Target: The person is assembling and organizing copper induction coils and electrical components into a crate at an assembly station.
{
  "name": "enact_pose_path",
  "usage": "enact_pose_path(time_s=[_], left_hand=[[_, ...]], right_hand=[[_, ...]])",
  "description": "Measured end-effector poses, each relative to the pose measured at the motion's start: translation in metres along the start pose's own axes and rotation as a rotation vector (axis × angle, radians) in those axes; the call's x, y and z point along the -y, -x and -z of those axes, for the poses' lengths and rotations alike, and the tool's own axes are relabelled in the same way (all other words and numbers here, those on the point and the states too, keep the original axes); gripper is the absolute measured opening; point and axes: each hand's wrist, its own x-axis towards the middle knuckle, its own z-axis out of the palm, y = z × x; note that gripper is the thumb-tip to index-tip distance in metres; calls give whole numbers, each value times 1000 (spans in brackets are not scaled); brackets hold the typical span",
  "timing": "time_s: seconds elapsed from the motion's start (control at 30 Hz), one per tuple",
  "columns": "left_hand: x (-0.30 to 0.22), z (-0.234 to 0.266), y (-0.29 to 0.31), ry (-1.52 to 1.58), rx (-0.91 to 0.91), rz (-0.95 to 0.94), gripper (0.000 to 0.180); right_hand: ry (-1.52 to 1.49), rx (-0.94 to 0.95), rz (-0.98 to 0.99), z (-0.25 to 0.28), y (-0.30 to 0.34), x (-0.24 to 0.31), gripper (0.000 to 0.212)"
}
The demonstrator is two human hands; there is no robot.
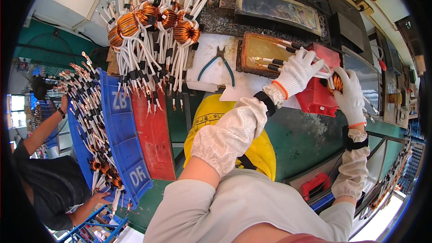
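Observation:
My right hand (348,92), in a white knit glove, grips a copper-wound toroid coil (337,82) over a red plastic bin (318,96). My left hand (299,73), gloved the same way, is closed round the coil's white-sleeved leads (320,67). Their ends, with black sleeves and metal lugs, point left over a rectangular tray with a yellowish surface (256,50). My left fingers hide part of the leads.
Several finished-looking coils (128,24) with white leads are heaped at the back left. Pliers with teal handles (217,65) lie on white paper. A framed dark plate (279,11) sits behind. At left, a co-worker (56,189) holds a blue crate (121,130) of coils.

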Motion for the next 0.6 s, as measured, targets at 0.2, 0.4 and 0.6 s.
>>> enact_pose_path(time_s=[0.2, 0.4, 0.6], left_hand=[[1, 3, 0, 31, 28, -3, 37], [3, 6, 1, 14, -36, -38, 33], [-6, -7, -9, 55, -256, -75, 5]], right_hand=[[-1, -18, 5, -2, 1, 0, 61], [-47, -38, 18, 0, -3, 9, 54], [-56, -175, 135, -37, 6, -47, 39]])
